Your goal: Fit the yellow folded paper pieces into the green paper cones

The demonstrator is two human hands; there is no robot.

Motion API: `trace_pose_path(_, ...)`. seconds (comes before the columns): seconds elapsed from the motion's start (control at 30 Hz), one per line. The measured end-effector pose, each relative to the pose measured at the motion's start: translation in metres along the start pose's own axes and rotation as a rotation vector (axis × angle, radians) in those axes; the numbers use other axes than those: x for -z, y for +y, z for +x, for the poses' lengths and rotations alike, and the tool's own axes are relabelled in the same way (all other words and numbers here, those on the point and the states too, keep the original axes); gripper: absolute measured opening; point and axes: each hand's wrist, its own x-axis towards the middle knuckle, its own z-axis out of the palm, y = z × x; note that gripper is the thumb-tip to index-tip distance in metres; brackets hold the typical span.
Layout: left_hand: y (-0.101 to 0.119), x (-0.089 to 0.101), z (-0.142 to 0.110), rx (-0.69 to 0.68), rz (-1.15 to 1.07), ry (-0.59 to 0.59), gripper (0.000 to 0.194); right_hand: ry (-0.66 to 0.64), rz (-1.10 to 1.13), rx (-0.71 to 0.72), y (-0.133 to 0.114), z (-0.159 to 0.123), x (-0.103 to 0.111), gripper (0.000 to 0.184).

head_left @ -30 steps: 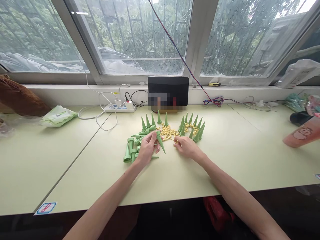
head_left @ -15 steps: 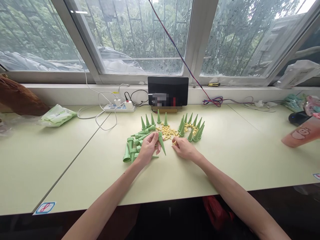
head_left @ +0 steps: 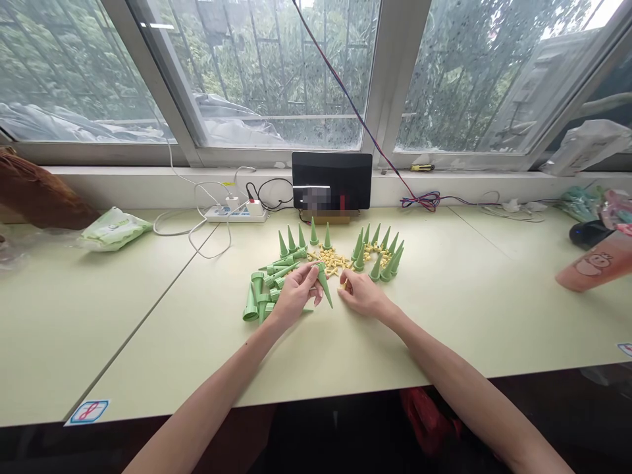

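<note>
My left hand point(head_left: 293, 297) pinches a green cone point(head_left: 324, 285) by its wide end, tip slanting down toward me. My right hand point(head_left: 363, 296) is closed in a pinch on a small yellow piece point(head_left: 345, 284) just right of the cone. A heap of small yellow pieces point(head_left: 332, 258) lies beyond both hands. Green cones stand upright in two groups, a left group point(head_left: 301, 238) and a right group point(head_left: 380, 253). Several more green cones lie on their sides in a pile point(head_left: 264, 289) left of my left hand.
A black screen point(head_left: 332, 182) stands against the window ledge behind the cones. A white power strip point(head_left: 237, 211) with cables lies to its left, a green packet point(head_left: 116, 228) farther left. An orange-pink thing point(head_left: 595, 268) lies at the far right.
My left hand has shifted the cone slightly right and toward me. My right hand has drawn back a little from the yellow heap toward the cone.
</note>
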Motion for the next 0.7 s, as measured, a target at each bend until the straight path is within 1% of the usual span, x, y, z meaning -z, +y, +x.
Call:
trace_pose_path(0.17,0.002,-0.003,-0.002,0.006,0.035,-0.005,0.050,0.053,0.078,0.031,-0.003,0.000,-0.002,0.008)
trace_pose_path(0.3,0.001,-0.002,-0.003,0.006,0.079,0.012,0.048,0.176,0.185,0.098,-0.007,0.001,-0.001,0.013)
trace_pose_path(0.43,-0.001,0.000,-0.003,0.027,0.130,0.019,0.042,0.279,0.293,0.112,-0.012,0.000,0.001,0.015)
trace_pose_path(0.53,-0.002,0.001,-0.003,0.044,0.137,0.013,0.041,0.307,0.353,0.116,-0.016,-0.002,0.002,0.017)
trace_pose_path(0.7,-0.001,-0.001,-0.003,0.060,0.131,-0.011,0.042,0.299,0.423,0.144,-0.022,-0.005,0.003,0.022)
